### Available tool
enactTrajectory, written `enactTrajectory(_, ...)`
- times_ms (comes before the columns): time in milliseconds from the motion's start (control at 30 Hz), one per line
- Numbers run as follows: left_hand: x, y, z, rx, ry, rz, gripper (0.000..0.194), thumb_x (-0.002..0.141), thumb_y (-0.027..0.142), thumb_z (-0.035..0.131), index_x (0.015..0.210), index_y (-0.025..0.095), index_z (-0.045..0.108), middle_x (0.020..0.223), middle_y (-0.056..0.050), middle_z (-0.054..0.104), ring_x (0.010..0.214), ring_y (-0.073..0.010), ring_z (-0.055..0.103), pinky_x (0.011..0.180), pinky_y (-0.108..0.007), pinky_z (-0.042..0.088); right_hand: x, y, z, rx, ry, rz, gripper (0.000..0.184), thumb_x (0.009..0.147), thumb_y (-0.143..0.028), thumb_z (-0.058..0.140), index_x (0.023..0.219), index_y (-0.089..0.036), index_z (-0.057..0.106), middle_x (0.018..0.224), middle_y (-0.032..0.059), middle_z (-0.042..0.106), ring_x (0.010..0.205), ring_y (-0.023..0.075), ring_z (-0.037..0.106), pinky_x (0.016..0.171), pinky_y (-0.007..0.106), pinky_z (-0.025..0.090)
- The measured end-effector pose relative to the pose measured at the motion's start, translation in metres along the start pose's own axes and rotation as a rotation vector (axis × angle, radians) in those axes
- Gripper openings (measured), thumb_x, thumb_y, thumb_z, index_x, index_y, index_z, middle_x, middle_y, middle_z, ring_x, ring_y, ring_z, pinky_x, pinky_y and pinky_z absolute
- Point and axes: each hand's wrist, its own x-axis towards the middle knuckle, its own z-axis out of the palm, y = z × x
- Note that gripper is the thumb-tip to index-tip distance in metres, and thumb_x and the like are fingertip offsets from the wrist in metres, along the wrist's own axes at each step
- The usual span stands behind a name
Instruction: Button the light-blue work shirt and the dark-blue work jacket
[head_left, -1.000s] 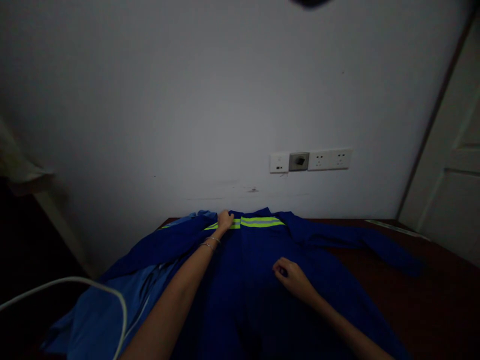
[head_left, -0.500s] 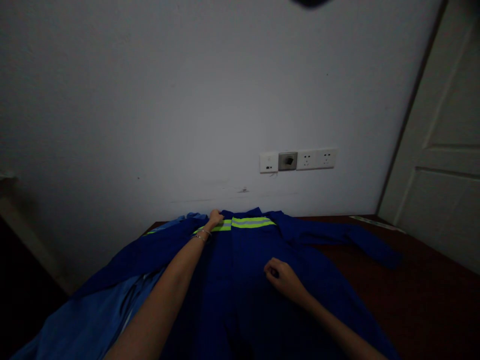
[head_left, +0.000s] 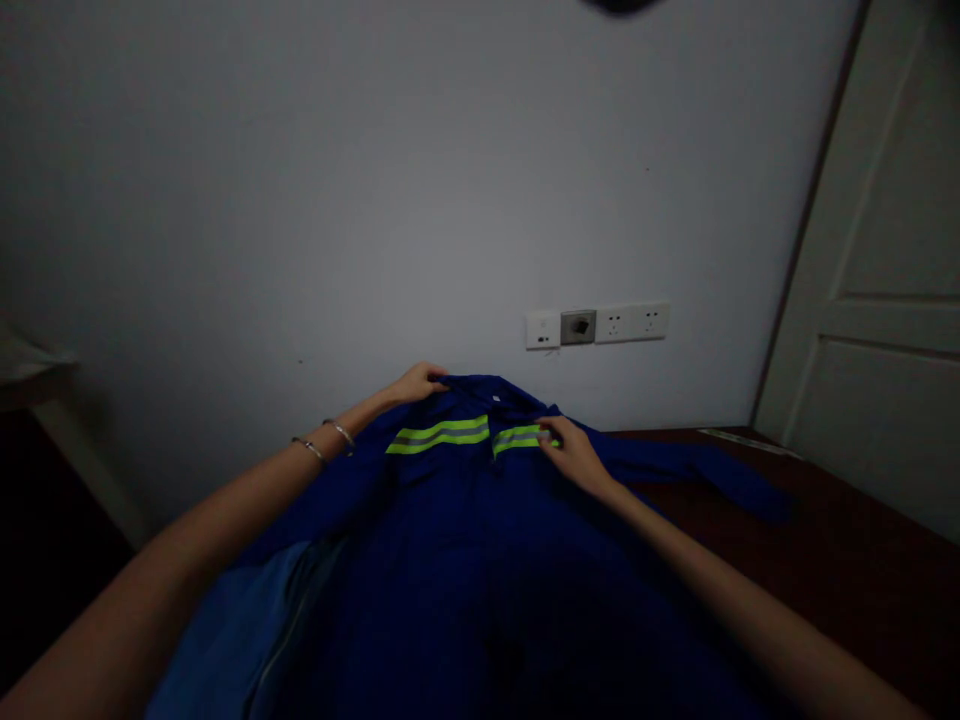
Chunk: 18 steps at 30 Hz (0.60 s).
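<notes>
From the head view, clutching with the left hand (head_left: 421, 381), near the collar (head_left: 480, 383), a deep-blue garment (head_left: 442, 520) banded lime and grey, spread on the dark red table (head_left: 855, 560), with the right hand (head_left: 576, 455) curled at one band (head_left: 517, 437), can't tell if gripping.

Facing you, a row of sockets (head_left: 612, 324) lines the pale wall (head_left: 375, 200); on your right stands a panelled door (head_left: 900, 240).

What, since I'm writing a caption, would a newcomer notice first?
Bright yellow-green stripes cross the chest of the blue garment at lower centre. The left hand pinches it by the collar, the right hand is at the stripes' right end. Wall sockets show above, right of centre.
</notes>
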Motion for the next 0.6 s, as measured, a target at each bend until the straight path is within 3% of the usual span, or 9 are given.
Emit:
enactTrajectory(100, -0.028, 0.019, -0.005, -0.004, -0.093, -0.011, 0.011, 0.052, 0.007, 0.061, 0.059, 0.014, 0.067, 0.055, -0.001, 0.061, 0.053, -0.0135, 0.053, 0.048, -0.019, 0.037, 0.04, -0.001, -0.015, -0.128, 0.011, -0.041, 0.05, 0.071, -0.025, 0.055, 0.119, -0.014, 0.047, 0.117, 0.0123, 0.051, 0.106, 0.0212, 0.048, 0.093, 0.034, 0.035)
enactTrajectory(233, -0.057, 0.033, -0.01, 0.046, -0.301, -0.063, 0.018, 0.05, 0.001, 0.062, 0.061, 0.014, 0.067, 0.059, -0.002, 0.063, 0.057, -0.0141, 0.055, 0.052, -0.019, 0.039, 0.06, 0.002, -0.011, -0.173, -0.222, 0.002, 0.063, 0.066, -0.02, 0.059, 0.126, -0.01, 0.041, 0.118, 0.0156, 0.052, 0.108, 0.0233, 0.049, 0.092, 0.034, 0.037)
enactTrajectory(333, -0.077, 0.034, -0.01, 0.031, -0.358, -0.143, 0.017, 0.051, -0.001, 0.06, 0.059, 0.013, 0.066, 0.055, -0.002, 0.062, 0.057, -0.0149, 0.057, 0.053, -0.021, 0.041, 0.056, 0.0, 0.0, -0.178, -0.388, 0.007, 0.055, 0.064, -0.015, 0.058, 0.119, -0.011, 0.05, 0.103, 0.011, 0.062, 0.091, 0.02, 0.058, 0.08, 0.028, 0.043)
enactTrajectory(467, -0.111, 0.021, 0.001, 0.016, -0.468, -0.29, 0.028, 0.041, 0.0, 0.069, 0.065, 0.015, 0.066, 0.054, -0.001, 0.061, 0.052, -0.0158, 0.055, 0.048, -0.022, 0.039, 0.041, -0.007, 0.009, -0.223, -0.535, -0.074, 0.028, 0.059, -0.008, 0.055, 0.084, -0.016, 0.067, 0.075, 0.003, 0.065, 0.068, 0.0155, 0.059, 0.063, 0.021, 0.042)
enactTrajectory(533, -0.131, 0.01, 0.011, 0.006, -0.485, -0.358, 0.037, 0.037, 0.006, 0.074, 0.072, 0.017, 0.067, 0.057, -0.002, 0.062, 0.051, -0.0165, 0.055, 0.044, -0.021, 0.036, 0.034, -0.009, 0.01, -0.224, -0.572, -0.106, 0.019, 0.057, -0.007, 0.054, 0.068, -0.017, 0.067, 0.066, 0.0012, 0.064, 0.062, 0.0142, 0.057, 0.058, 0.02, 0.04)
enactTrajectory(600, -0.149, -0.004, 0.023, -0.011, -0.502, -0.417, 0.035, 0.042, 0.017, 0.076, 0.076, 0.017, 0.067, 0.061, -0.004, 0.063, 0.051, -0.0163, 0.055, 0.043, -0.022, 0.035, 0.03, -0.011, 0.009, -0.218, -0.583, -0.115, 0.017, 0.058, -0.007, 0.054, 0.065, -0.017, 0.065, 0.064, 0.0003, 0.062, 0.061, 0.0132, 0.056, 0.056, 0.019, 0.039)
